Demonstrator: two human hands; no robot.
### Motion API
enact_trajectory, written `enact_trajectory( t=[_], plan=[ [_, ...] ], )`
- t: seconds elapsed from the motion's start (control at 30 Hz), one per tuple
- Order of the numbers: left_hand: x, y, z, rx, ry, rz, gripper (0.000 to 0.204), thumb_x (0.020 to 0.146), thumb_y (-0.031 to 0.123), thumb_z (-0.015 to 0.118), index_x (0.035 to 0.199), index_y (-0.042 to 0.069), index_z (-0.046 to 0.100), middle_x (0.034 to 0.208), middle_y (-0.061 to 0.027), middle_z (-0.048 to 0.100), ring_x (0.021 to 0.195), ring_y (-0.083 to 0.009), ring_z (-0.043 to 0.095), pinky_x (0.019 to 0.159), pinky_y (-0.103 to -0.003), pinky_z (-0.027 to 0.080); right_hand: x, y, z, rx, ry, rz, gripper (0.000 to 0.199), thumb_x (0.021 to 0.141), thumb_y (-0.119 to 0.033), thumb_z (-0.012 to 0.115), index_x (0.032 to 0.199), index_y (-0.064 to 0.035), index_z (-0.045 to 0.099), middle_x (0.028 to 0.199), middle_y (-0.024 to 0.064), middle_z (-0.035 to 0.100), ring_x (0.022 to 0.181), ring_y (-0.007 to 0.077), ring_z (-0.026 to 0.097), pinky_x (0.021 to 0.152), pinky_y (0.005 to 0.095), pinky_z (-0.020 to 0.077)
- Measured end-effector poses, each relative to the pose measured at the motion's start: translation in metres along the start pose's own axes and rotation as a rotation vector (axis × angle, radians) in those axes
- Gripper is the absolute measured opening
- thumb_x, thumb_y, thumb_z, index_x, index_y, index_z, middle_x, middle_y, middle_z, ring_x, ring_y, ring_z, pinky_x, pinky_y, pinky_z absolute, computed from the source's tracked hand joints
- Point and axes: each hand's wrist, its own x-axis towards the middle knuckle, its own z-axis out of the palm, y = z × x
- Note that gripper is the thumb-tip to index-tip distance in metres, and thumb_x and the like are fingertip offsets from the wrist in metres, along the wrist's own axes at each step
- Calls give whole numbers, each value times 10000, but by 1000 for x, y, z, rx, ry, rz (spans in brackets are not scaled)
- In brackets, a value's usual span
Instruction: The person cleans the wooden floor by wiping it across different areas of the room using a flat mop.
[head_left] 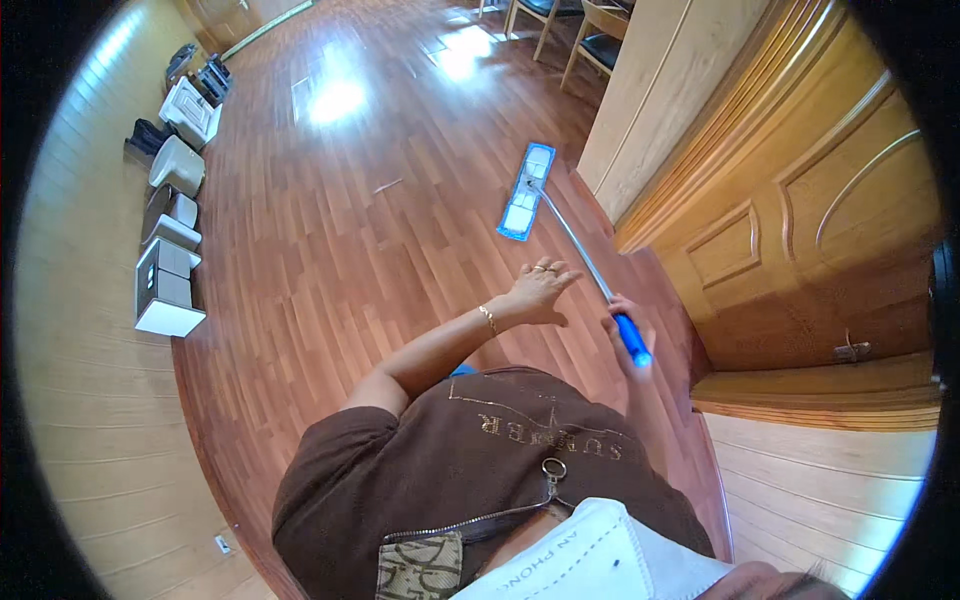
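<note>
A flat mop point(527, 195) with a blue-edged, white-topped head rests on the wood floor, ahead and a little to the right. Its thin metal pole point(578, 245) slants back toward me and ends in a blue grip. Around that grip my right hand point(630, 328) is closed. My left hand point(541, 293), wearing rings and a gold bracelet, hovers left of the pole with its fingers stretched out. It holds nothing and appears apart from the pole.
A wooden door point(800, 250) and its frame stand close on my right. Along the left wall are a white cabinet point(190, 112), a cream rounded bin point(178, 165) and a small drawer unit point(170, 285). Chairs point(597, 45) stand at the far right. A small light strip point(388, 186) lies on the floor.
</note>
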Motion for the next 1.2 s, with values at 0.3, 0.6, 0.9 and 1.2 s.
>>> enact_trajectory(
  t=[0.3, 0.6, 0.9, 1.2],
  plan=[
    [59, 28, 96, -137, 183, 465, 410, 701, 311, 751, 1024, 140, 567, 948, -112, 593, 967, -306, 583, 757, -451, 471, -79, -165, -96, -183, 35, -121, 256, 817, -226, 707, 878, -10, 583, 867, 157, 646, 827, 267, 642, 772, 365, 504],
    [84, 52, 93, -291, -460, 792, 288, 721, 360, 669, 647, 87, 616, 630, -115, 605, 625, -341, 600, 553, -442, 453, -77, -213, -80, -302, 564, -279, 220, 828, -213, 705, 796, -37, 577, 720, 121, 619, 676, 236, 613, 586, 352, 484],
    [111, -97, 32, -287, -445, 527, 165, 704, 261, 620, 693, 98, 599, 665, -138, 589, 626, -327, 583, 547, -448, 423, -6, -178, 45, -193, 545, -421, 320, 835, -279, 715, 889, -44, 504, 728, 130, 588, 659, 255, 610, 567, 345, 494],
    [177, -319, 14, -148, -77, 282, 192, 665, 329, 681, 725, 158, 619, 695, -88, 614, 780, -304, 617, 698, -484, 454, 129, -116, 170, 104, 92, -211, 300, 755, -210, 791, 876, -34, 581, 875, 160, 621, 900, 337, 630, 798, 469, 516]
  ],
)
